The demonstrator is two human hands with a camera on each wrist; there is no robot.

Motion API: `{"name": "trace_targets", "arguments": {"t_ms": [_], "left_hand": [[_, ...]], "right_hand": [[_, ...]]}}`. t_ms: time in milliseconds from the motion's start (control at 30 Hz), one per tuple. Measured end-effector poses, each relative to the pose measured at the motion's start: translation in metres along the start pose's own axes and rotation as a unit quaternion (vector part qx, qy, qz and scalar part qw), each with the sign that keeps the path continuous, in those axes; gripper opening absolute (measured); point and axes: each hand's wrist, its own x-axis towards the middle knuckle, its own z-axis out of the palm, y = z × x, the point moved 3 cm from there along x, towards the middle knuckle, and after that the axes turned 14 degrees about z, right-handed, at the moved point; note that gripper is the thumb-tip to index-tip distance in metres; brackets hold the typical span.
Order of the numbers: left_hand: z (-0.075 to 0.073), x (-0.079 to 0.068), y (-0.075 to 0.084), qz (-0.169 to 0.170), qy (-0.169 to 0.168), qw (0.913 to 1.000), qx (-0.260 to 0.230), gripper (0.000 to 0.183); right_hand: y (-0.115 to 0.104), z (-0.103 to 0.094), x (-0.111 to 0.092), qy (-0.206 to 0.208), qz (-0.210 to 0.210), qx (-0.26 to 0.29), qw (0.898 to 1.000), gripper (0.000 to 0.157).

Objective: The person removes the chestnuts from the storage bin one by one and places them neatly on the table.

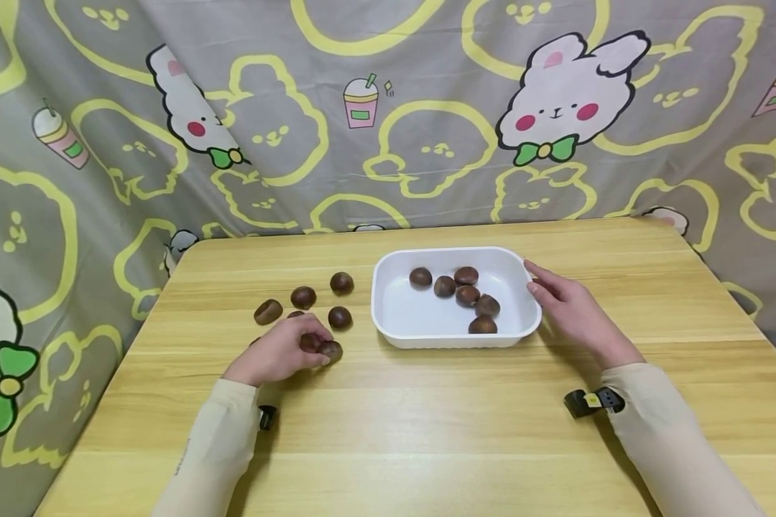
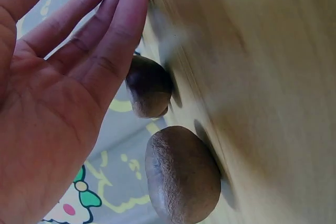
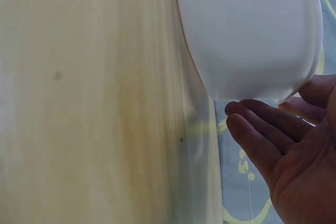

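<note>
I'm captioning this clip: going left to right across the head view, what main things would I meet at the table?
Left hand → farthest chestnut outside the tray → white tray → right hand.

Pinching chestnut (image 1: pixel 331 351) in left hand (image 1: pixel 283 349), beside loose chestnuts (image 1: pixel 341 283) toward left edge of tabletop (image 1: pixel 427 424) | touching white tray (image 1: pixel 453 342), nearer far edge, with right hand (image 1: pixel 572 310) | with six chestnuts (image 1: pixel 420 277) inside

tray (image 1: pixel 414 314): smooth plastic | chestnuts (image 1: pixel 341 283): glossy (one partly rough) | table (image 1: pixel 427 409): smooth wood-grain | backdrop (image 1: pixel 427 72): creased cloth
</note>
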Motion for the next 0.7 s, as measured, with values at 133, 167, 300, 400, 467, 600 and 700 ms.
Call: {"name": "trace_targets", "arguments": {"t_ms": [133,167,300,400,467,600,700], "left_hand": [[-0.0004,0.0024,0.0008,0.002,-0.006,1.0,0.004,0.023],[-0.0008,0.003,0.0008,0.003,-0.007,1.0,0.005,0.023],[-0.0022,0.0053,-0.0001,0.011,-0.015,0.9998,0.004,0.023],[-0.0022,0.0071,-0.001,0.011,-0.024,0.9997,0.0,0.024],[-0.0024,0.0072,-0.0013,0.008,-0.026,0.9996,-0.002,0.024],[-0.0049,0.0057,-0.0009,-0.002,-0.022,0.9997,-0.004,0.025],[-0.0075,0.0041,0.0004,-0.013,-0.018,0.9997,-0.005,0.026]], "right_hand": [[0.0007,-0.0002,-0.0008,0.0,0.001,0.003,1.0,0.055],[0.0008,-0.0003,-0.001,0.0,0.003,0.003,1.0,0.055],[0.0014,-0.0007,-0.0023,-0.001,0.005,0.006,1.0,0.055],[0.0015,-0.001,-0.0034,0.0,0.006,0.005,1.0,0.055],[0.0012,-0.0012,-0.0034,0.0,0.007,0.004,1.0,0.055],[0.0008,-0.0008,-0.0014,0.0,0.005,0.005,1.0,0.054],[0.0015,0.0003,0.0006,0.001,-0.002,0.007,1.0,0.054]]}}
